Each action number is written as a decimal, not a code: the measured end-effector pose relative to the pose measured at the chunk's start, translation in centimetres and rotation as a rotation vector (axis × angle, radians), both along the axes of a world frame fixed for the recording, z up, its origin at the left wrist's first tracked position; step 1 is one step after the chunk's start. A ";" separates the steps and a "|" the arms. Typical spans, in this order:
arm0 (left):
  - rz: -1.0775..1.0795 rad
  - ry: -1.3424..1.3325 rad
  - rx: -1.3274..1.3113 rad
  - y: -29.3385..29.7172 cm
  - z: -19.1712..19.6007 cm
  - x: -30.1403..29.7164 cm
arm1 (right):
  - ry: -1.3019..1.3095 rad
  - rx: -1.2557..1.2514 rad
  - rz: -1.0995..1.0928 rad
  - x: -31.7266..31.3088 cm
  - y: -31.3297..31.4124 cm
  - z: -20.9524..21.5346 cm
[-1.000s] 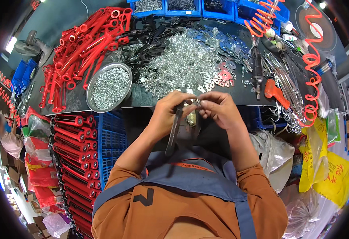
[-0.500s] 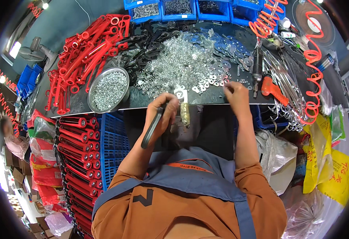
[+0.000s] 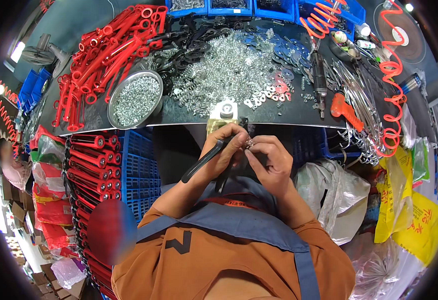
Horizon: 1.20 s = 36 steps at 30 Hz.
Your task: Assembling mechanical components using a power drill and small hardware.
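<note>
My left hand grips a black two-armed handle part that slants down to the left, just below the workbench edge. My right hand pinches a small silver metal piece against the top of the black part. Both hands meet in front of my chest, below a small metal fixture mounted on the bench edge. A big heap of small silver hardware lies on the dark bench straight ahead.
A round steel bowl of silver bits and a pile of red handles are on the left of the bench. A red-handled tool, red coiled hoses and wire hooks are on the right. Blue crates with red handles stand at lower left.
My right hand came back from the hardware heap on the bench to my left hand with a small silver piece. The black part stayed in my left hand.
</note>
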State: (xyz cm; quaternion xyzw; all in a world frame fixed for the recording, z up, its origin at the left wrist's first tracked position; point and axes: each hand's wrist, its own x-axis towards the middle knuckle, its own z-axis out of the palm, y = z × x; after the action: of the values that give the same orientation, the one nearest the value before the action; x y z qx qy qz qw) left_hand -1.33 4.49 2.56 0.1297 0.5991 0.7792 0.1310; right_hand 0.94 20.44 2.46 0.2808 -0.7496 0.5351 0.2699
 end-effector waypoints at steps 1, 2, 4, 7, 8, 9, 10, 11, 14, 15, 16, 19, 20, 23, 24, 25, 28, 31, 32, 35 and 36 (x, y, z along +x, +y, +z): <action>0.018 -0.015 0.029 0.1 0.2 0.2 | -0.017 -0.033 -0.026 0.0 -0.3 -0.6; 0.023 -0.019 0.031 0.0 0.0 0.3 | -0.035 -0.066 -0.052 0.1 -0.5 -1.0; 0.015 0.038 0.000 -0.4 -0.6 0.4 | -0.148 -0.268 -0.013 0.6 -1.5 -0.9; -0.024 0.044 0.004 -1.2 -0.8 0.5 | -0.225 -0.358 0.025 0.5 -1.4 -0.9; -0.074 0.051 -0.011 -1.5 -0.8 0.5 | -0.186 -0.247 0.027 0.3 -1.2 -0.8; -0.065 0.048 -0.007 -1.6 -0.6 0.8 | -0.190 -0.242 0.035 0.4 -1.2 -0.7; 0.008 0.192 -0.143 -1.5 0.0 1.0 | -0.257 -0.316 0.016 0.6 -1.2 -0.4; 0.082 0.334 -0.279 -1.5 0.3 1.1 | -0.324 -0.389 -0.004 0.6 -1.1 -0.3; -0.082 0.421 -0.307 -2.6 -0.2 1.1 | -0.316 -0.346 -0.075 0.4 -0.3 0.1; -0.160 0.443 -0.270 -2.9 -0.1 1.1 | -0.321 -0.343 -0.076 0.4 -0.4 0.4; -0.160 0.439 -0.268 -3.1 -0.3 1.1 | -0.220 -0.206 -0.090 0.3 -0.7 0.7; -0.177 0.326 -0.178 -3.2 -0.8 1.2 | -0.070 -0.023 -0.123 0.1 -1.3 0.6; -0.090 0.300 -0.236 -3.1 -0.7 1.3 | -0.018 0.022 -0.143 0.0 -1.4 0.5; 0.041 0.275 -0.294 -2.7 -0.8 1.2 | 0.041 0.095 -0.139 -0.1 -1.8 0.1; 0.085 0.280 -0.297 -2.7 -0.9 1.1 | 0.076 0.152 -0.144 -0.1 -1.8 0.0; 0.086 0.278 -0.297 -2.7 -1.0 1.1 | 0.069 0.179 -0.142 0.0 -1.8 0.0; 0.179 0.332 -0.356 -2.7 -1.1 1.1 | 0.057 0.158 -0.096 -0.1 -2.3 0.1; 0.313 0.345 -0.391 -2.6 -0.7 1.0 | 0.057 0.164 -0.077 -0.2 -2.7 -0.3; 0.309 0.349 -0.387 -2.6 -0.9 0.9 | 0.060 0.166 -0.083 -0.2 -2.9 -0.3; 0.405 0.257 -0.286 -3.2 -2.0 0.5 | -0.056 0.134 0.073 -0.8 -3.0 0.3; 0.388 0.195 -0.179 -3.6 -2.7 0.2 | -0.051 0.138 0.062 -1.7 -2.5 0.4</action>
State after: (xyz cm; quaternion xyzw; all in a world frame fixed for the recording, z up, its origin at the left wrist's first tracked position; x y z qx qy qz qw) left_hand -1.09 0.91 -0.17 0.0748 0.6894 0.7172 -0.0689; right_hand -0.76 17.98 2.81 0.3079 -0.7823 0.4975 0.2140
